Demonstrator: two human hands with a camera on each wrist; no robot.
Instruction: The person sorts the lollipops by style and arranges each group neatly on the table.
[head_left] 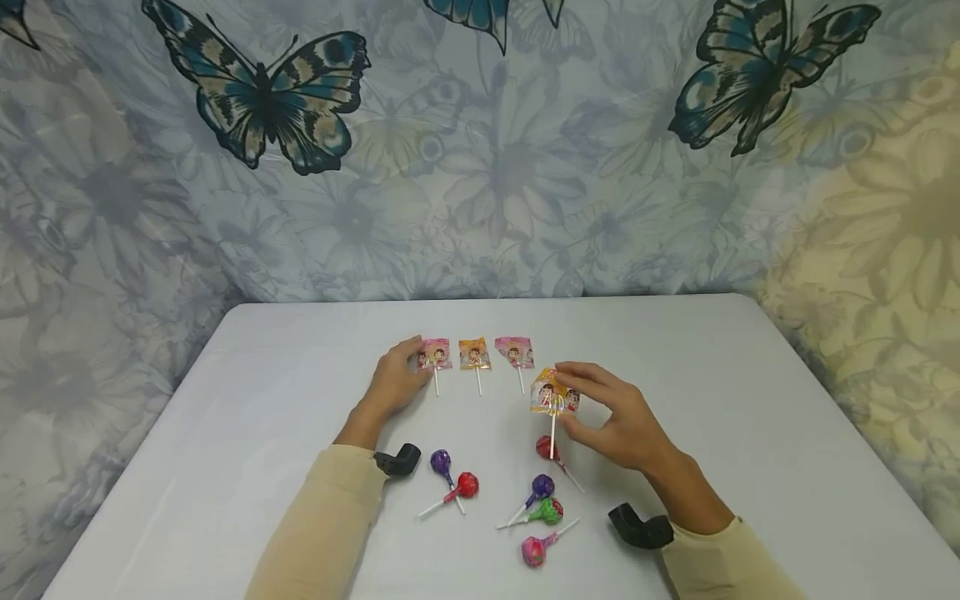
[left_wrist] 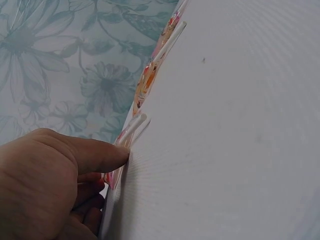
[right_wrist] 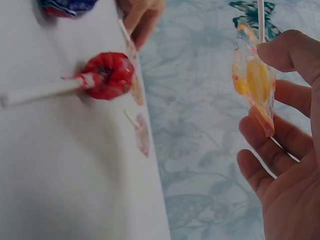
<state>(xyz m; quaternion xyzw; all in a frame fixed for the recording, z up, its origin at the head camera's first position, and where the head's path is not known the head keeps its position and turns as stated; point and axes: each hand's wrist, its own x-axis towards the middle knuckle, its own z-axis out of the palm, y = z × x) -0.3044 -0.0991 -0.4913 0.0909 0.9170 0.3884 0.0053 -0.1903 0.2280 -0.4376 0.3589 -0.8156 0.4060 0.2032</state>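
Note:
My right hand (head_left: 618, 417) holds an orange-wrapped lollipop (head_left: 553, 393) above the table, its white stick pointing down in the head view. In the right wrist view, the thumb and fingers pinch the clear and orange wrapper (right_wrist: 257, 82). My left hand (head_left: 396, 379) is at the left end of a row of flat-wrapped lollipops. It pinches the edge of the pink-wrapped lollipop (head_left: 435, 354), with the thumb (left_wrist: 107, 156) nearest the camera in the left wrist view. To its right lie another orange-wrapped lollipop (head_left: 474, 354) and a second pink-wrapped one (head_left: 516, 352).
Nearer the front lie round lollipops: a purple one (head_left: 440, 461) crossing a red one (head_left: 467, 484), a dark red one (head_left: 547, 447), another purple one (head_left: 543, 486) touching a green one (head_left: 551, 510), and a pink one (head_left: 534, 551). The white table (head_left: 247, 400) meets a butterfly-patterned backdrop (head_left: 510, 208).

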